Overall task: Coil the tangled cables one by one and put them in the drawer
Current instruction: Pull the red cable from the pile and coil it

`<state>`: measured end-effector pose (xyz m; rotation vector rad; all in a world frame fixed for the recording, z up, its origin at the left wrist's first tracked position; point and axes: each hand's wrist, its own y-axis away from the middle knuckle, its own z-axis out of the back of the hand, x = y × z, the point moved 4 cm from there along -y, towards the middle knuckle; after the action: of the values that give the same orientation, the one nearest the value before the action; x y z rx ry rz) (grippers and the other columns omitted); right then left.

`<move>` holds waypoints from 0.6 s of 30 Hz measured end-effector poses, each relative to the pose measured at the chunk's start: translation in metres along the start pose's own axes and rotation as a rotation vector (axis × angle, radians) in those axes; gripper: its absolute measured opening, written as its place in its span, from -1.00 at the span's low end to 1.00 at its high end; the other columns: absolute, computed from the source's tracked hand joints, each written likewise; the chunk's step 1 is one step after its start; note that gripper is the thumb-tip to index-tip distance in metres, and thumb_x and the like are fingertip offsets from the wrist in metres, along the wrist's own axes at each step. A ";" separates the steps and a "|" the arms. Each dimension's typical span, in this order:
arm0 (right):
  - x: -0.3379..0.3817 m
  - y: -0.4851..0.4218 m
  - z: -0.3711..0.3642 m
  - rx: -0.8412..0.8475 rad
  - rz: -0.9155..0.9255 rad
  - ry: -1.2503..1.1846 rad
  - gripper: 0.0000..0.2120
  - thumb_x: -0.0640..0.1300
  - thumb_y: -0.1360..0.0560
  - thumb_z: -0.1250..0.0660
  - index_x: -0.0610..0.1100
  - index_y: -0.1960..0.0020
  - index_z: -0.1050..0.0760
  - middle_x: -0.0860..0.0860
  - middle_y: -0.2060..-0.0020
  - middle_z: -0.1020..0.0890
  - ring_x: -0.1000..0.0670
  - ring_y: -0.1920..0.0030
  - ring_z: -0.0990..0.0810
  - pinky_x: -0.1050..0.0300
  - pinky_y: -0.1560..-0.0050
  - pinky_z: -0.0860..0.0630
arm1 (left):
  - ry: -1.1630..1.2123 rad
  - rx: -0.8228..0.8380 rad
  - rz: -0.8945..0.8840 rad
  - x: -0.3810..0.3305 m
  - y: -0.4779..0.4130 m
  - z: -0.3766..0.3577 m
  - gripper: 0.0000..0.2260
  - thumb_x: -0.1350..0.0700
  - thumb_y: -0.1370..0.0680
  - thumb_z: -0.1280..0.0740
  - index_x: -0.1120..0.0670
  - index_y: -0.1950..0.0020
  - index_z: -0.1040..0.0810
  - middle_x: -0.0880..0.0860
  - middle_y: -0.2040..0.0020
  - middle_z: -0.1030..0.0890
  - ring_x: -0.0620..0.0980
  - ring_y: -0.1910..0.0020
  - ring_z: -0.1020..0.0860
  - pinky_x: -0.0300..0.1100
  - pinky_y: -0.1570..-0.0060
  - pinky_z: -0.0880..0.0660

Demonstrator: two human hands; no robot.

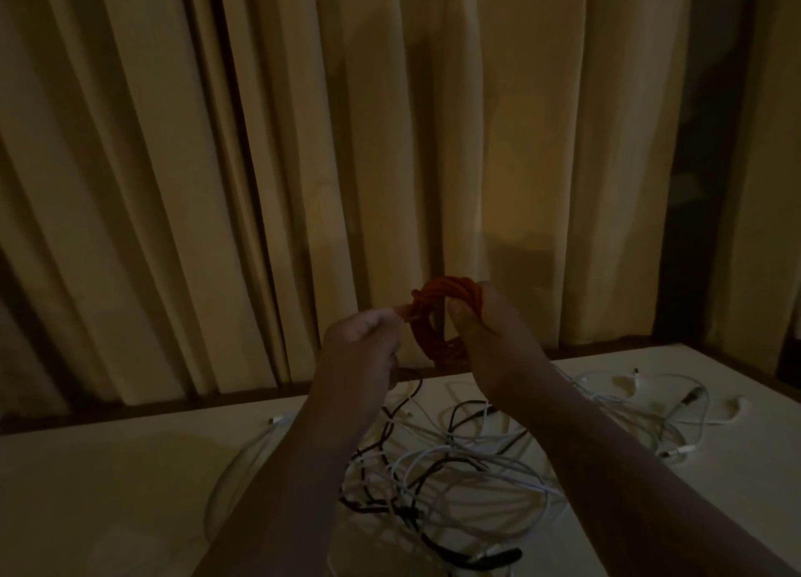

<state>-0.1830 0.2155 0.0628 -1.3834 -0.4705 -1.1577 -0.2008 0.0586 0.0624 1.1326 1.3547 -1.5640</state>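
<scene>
At the bottom centre of the frame a tangle of white and black cables (433, 468) lies on the pale surface (108, 490), with more white leads (650, 407) spread toward the right edge. Above the tangle, at mid-frame, both hands are raised clear of the surface. The right hand (490, 338) is curled round the right side of a coiled orange cable (450, 288), holding it upright. The left hand (364, 342) pinches a strand at the coil's left side. Behind them hang beige pleated curtains (216, 143), filling the upper frame.
</scene>
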 end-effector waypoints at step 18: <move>0.002 0.008 0.005 0.145 0.158 0.296 -0.43 0.41 -0.58 0.03 0.03 0.02 -0.58 0.06 0.23 -0.68 0.14 0.18 -0.66 0.02 0.12 -0.62 | -0.278 -0.035 -0.163 -0.011 0.002 0.013 -0.72 0.03 -0.66 -0.26 0.09 0.12 -0.69 -0.19 0.63 -0.40 -0.24 0.61 -0.38 -0.34 0.49 -0.27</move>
<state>-0.1738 0.2177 0.0619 -1.0821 -0.2247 -1.1516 -0.1974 0.0451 0.0732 0.7650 1.3051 -1.7347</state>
